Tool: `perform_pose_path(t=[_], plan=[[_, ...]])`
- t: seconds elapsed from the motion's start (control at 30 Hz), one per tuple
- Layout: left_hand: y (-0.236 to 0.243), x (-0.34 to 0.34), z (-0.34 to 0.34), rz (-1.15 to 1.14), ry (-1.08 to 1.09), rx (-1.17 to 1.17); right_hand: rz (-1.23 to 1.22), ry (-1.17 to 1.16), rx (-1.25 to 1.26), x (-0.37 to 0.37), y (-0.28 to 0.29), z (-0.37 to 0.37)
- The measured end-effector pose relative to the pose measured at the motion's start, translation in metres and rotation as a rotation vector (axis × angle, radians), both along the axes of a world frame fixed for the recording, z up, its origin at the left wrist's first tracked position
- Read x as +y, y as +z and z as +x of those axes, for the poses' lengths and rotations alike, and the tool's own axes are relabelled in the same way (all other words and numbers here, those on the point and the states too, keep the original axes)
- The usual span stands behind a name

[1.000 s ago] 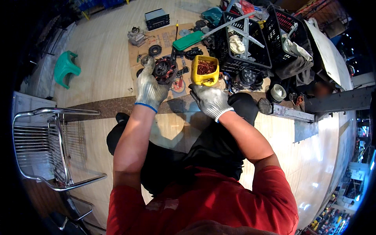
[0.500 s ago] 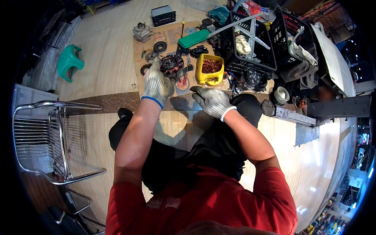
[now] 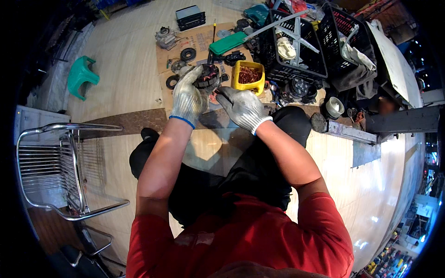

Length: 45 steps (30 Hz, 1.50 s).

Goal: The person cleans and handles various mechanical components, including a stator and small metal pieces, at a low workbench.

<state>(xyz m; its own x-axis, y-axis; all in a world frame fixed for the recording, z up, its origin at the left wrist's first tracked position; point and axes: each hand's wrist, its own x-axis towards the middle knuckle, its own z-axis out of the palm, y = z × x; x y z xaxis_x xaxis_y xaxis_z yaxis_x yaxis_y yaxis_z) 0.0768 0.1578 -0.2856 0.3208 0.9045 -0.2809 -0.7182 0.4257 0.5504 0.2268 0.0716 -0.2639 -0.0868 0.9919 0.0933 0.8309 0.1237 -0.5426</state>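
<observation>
My left hand (image 3: 187, 97), in a whitish knit glove with a blue cuff, grips the left side of a round dark metal motor part (image 3: 207, 76) with reddish windings. Its thumb lies along the near side, and the other fingers are partly hidden. Close to the part's lower right edge is my right hand (image 3: 244, 107), gloved alike, with darkened fingertips drawn together. Whatever lies between those fingertips is too small to make out. Just right of the motor part stands a yellow cut-open jug (image 3: 262, 83) holding copper-coloured scraps.
Flattened cardboard (image 3: 199, 44) carries a black ring (image 3: 188, 54), a green-handled tool (image 3: 228, 43) and a metal housing (image 3: 165, 38). Black crates (image 3: 296, 69) crowd the right, near a white fan wheel (image 3: 333, 107). A green stool (image 3: 83, 76) and metal chair (image 3: 69, 134) stand left.
My right hand has moved left and up toward the motor part. My left hand has shifted slightly right, and the part now sits tilted against it.
</observation>
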Motion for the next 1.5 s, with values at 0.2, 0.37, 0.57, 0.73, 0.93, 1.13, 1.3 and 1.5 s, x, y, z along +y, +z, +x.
perform_pose_path(t=[0.2,0.37,0.57,0.73,0.93,1.13,1.3,1.5], plan=[[0.008,-0.002,0.008,-0.101,0.141,-0.012,0.134,0.172,-0.065,-0.002,-0.015,0.003],[0.009,-0.004,0.002,-0.048,0.035,-0.054,0.063,0.098,-0.059,-0.003,-0.011,0.006],[0.013,-0.007,0.005,0.066,0.004,-0.085,0.012,0.009,0.047,-0.004,0.0,0.008],[-0.002,-0.006,0.009,0.103,0.04,-0.018,0.026,-0.073,0.181,-0.003,0.006,0.004],[-0.012,-0.012,0.017,0.143,0.048,0.076,-0.029,-0.117,0.208,0.003,0.011,0.012],[-0.006,-0.006,0.004,0.137,-0.181,-0.085,-0.257,0.009,0.535,0.011,0.015,0.038],[0.031,-0.02,-0.005,0.351,-0.31,0.072,-0.542,-0.031,0.946,0.005,0.036,0.048],[0.062,-0.015,-0.014,0.715,-0.502,0.493,-0.668,-0.027,1.437,-0.006,0.043,0.056]])
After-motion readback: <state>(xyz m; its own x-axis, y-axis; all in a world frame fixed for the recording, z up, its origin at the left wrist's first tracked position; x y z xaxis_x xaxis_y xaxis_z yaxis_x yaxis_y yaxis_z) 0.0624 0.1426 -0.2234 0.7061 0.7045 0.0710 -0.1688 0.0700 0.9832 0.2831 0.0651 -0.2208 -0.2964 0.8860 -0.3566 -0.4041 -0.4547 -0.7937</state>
